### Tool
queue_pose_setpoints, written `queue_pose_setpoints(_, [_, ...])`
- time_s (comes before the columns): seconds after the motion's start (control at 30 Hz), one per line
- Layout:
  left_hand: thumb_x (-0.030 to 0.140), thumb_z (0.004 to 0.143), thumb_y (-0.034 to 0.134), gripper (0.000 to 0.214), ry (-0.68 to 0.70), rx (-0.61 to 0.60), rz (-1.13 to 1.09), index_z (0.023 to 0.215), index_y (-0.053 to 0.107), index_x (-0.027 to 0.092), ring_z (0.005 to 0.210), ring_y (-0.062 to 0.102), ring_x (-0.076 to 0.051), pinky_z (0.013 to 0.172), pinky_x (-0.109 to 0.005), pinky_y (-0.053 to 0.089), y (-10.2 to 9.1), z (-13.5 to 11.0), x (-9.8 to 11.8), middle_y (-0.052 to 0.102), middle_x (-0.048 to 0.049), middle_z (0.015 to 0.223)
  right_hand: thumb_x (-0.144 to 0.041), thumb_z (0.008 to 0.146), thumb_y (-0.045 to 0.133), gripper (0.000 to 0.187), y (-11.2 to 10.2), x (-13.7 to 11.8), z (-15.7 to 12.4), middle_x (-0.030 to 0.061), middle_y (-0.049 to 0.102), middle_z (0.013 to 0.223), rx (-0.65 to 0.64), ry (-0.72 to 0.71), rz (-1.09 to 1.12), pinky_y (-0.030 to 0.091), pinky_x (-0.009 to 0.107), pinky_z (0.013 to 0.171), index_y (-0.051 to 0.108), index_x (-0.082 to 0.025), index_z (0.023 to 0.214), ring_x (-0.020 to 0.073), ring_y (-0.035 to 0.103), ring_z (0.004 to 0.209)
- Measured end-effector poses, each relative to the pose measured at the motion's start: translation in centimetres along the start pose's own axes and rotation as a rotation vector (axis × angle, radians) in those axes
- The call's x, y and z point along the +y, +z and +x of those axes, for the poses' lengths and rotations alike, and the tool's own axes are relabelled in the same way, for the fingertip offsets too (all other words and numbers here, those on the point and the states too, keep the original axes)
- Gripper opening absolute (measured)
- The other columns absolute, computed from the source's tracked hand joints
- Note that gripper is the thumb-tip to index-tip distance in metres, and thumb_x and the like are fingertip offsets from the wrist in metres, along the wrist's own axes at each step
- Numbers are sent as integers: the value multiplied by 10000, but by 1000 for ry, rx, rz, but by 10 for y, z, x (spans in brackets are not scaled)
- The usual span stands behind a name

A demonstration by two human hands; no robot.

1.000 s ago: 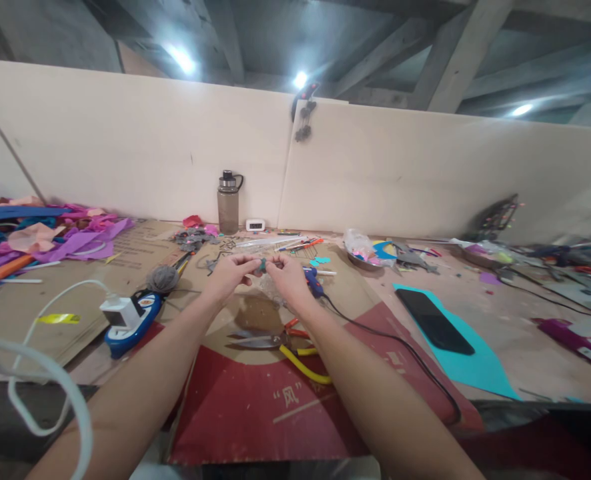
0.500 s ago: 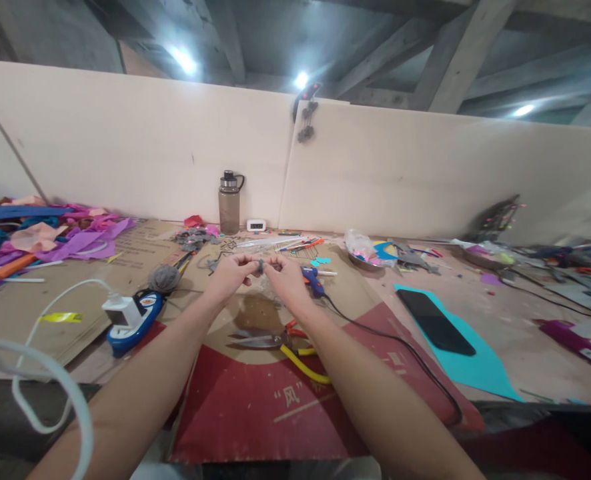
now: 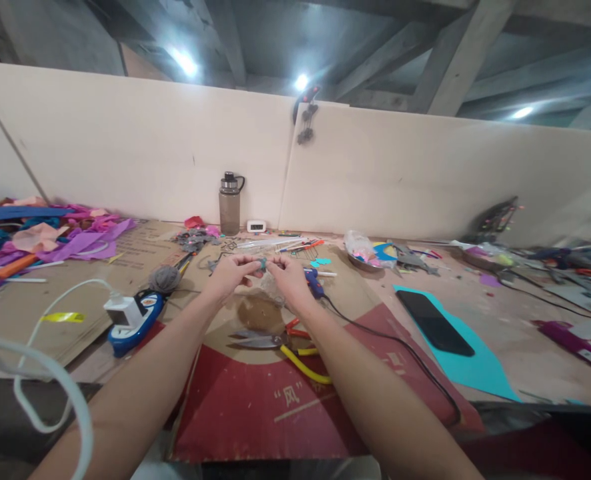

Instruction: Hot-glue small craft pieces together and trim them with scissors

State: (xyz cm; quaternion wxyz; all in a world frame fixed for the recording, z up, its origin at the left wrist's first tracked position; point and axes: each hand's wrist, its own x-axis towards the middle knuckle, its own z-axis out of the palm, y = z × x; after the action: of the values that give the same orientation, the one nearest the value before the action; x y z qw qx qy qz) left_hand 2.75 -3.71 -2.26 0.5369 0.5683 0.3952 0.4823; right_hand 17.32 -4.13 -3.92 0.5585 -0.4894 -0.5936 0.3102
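Note:
My left hand (image 3: pixel 233 275) and my right hand (image 3: pixel 286 275) meet over the cardboard, fingertips closed on a small blue-green piece (image 3: pixel 263 264). Its exact kind is too small to tell. Under my right hand lies a clump of clear, whitish material (image 3: pixel 272 288). Nearer to me rest shears (image 3: pixel 260 340) with red and yellow handles, their blades pointing left, partly behind my right forearm. Just right of my right hand is a blue glue gun (image 3: pixel 314 283) with a black cord.
A ball of grey yarn (image 3: pixel 164 279) and a blue power strip (image 3: pixel 135 325) sit to the left. A bottle (image 3: pixel 229 205) and small clock (image 3: pixel 256 227) stand at the back. A black phone (image 3: pixel 434 321) lies on turquoise sheet (image 3: pixel 480 373) at right. Felt scraps (image 3: pixel 40 237) pile far left.
My hands have shifted very slightly, and a little more of the blue-green piece shows between the fingertips. The things on the table have stayed in place.

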Motion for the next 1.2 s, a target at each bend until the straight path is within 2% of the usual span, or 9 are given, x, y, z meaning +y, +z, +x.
queue_pose_setpoints(0.13, [349, 596, 736, 296, 12, 90, -13, 768, 626, 134, 616, 604, -121, 426, -178, 362, -2, 2, -2, 624, -26, 695, -327, 695, 577, 329, 2, 3, -1, -50, 488, 683, -26, -45, 19, 383, 240, 598, 513, -187, 985, 110, 457, 612])
queue_pose_setpoints(0.23, [336, 584, 744, 299, 23, 151, -52, 757, 600, 139, 559, 590, -102, 386, -164, 309, -4, 5, -3, 589, 0, 654, -305, 691, 590, 391, 3, 4, -2, -33, 517, 761, -39, -63, 35, 412, 251, 623, 434, -193, 1033, 113, 492, 641])
queue_pose_setpoints(0.3, [325, 575, 751, 299, 35, 171, -84, 736, 581, 139, 543, 591, -100, 378, -163, 301, -4, 5, -3, 564, 13, 629, -290, 701, 581, 355, 2, 3, -3, -23, 532, 787, -26, -80, 24, 420, 259, 645, 432, -195, 1010, 117, 512, 660])
queue_pose_setpoints(0.47, [317, 568, 757, 320, 15, 153, -132, 744, 554, 143, 577, 627, -126, 423, -182, 378, -1, 2, -1, 570, 14, 661, -258, 753, 509, 70, -3, -3, -5, -14, 559, 732, -5, -161, -70, 396, 260, 657, 514, -193, 780, 123, 509, 665])
queue_pose_setpoints(0.6, [333, 590, 739, 300, 5, 151, -75, 734, 553, 147, 576, 607, -119, 422, -178, 372, 0, 0, 0, 570, 7, 660, -267, 773, 489, 87, -5, -5, -4, -20, 544, 688, 14, -179, -93, 371, 254, 625, 521, -194, 739, 124, 481, 638])
queue_pose_setpoints(0.7, [311, 613, 726, 247, 48, 187, 2, 706, 574, 141, 453, 458, -41, 381, -148, 274, -1, 1, -2, 501, 40, 568, -275, 785, 476, 107, -4, -4, -4, -14, 539, 697, 9, -195, -119, 360, 256, 625, 517, -192, 732, 127, 467, 644])
queue_pose_setpoints(0.8, [282, 619, 723, 219, 72, 182, -47, 691, 574, 139, 395, 339, -16, 368, -150, 224, -3, 3, -5, 438, 67, 501, -299, 804, 456, 146, -4, -4, -4, -10, 534, 706, 0, -216, -159, 353, 264, 642, 505, -192, 716, 133, 460, 662])
queue_pose_setpoints(1.07, [260, 569, 771, 295, 51, 118, -186, 735, 563, 132, 605, 620, -115, 532, -207, 458, 1, 3, -5, 588, 7, 660, -351, 755, 541, 231, 1, 3, -2, -15, 540, 775, -29, -148, -15, 390, 260, 669, 524, -185, 915, 125, 483, 688])
queue_pose_setpoints(1.2, [282, 588, 762, 290, 35, 30, -139, 741, 562, 137, 607, 624, -126, 486, -200, 423, 4, -1, -3, 587, 4, 663, -344, 756, 526, 162, 0, 6, 3, -30, 524, 701, -64, -142, 27, 372, 247, 632, 543, -185, 782, 116, 457, 642])
